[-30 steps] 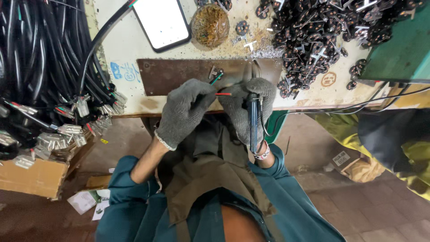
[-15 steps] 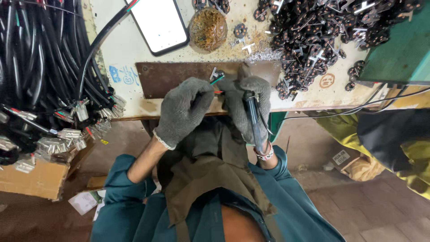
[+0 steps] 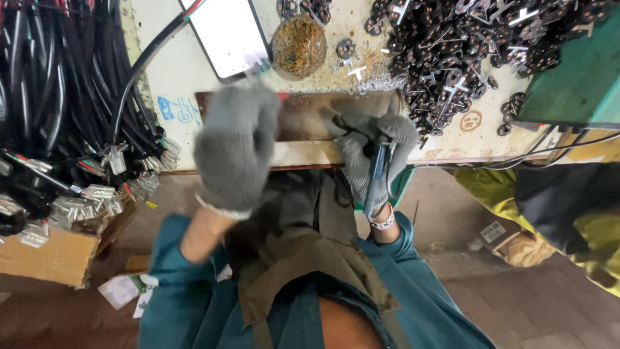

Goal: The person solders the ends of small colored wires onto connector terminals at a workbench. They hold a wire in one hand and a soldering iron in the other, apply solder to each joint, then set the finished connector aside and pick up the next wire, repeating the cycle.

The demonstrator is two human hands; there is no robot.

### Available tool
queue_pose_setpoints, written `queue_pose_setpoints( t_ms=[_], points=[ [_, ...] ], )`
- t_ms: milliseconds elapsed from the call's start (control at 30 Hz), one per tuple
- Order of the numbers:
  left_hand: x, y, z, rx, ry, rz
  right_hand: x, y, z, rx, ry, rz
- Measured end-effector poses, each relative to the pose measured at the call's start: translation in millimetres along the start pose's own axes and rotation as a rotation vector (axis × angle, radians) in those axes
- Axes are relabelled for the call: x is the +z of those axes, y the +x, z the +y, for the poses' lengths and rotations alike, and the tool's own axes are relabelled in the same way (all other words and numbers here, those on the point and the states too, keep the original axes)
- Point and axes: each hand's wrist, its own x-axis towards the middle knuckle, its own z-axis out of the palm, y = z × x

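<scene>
Since half a second ago, left hand risen off the brown plate and blurred with motion, curled into a loose gloved fist, contents impossible to tell. Right hand closed around a dark-handled tool, resting at the plate's right end near the edge of the surface. Heap of small black parts beyond it, round tin and white phone behind, black cable bundle hanging at left

Only one view is given, taken from the person's head. It is directed steeply down at the near edge of the workbench, seen from close.
</scene>
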Motion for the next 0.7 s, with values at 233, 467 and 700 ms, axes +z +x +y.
queue_pose_setpoints(
  t_ms=[233, 467, 700],
  points=[
    [7.0, 74.9, 10.0, 0.137, 0.232, -0.039, 0.9, -5.1, 2.7, 0.084, 0.061, 0.031],
    [-27.1, 15.5, 29.2, 0.078, -0.281, -0.184, 4.8, -0.2, 0.7, 0.05, 0.152, -0.112],
    [12.3, -27.1, -12.1, -0.027, -0.414, -0.456, 5.1, 12.0, -16.3, -0.105, -0.084, -0.196]
  ],
)
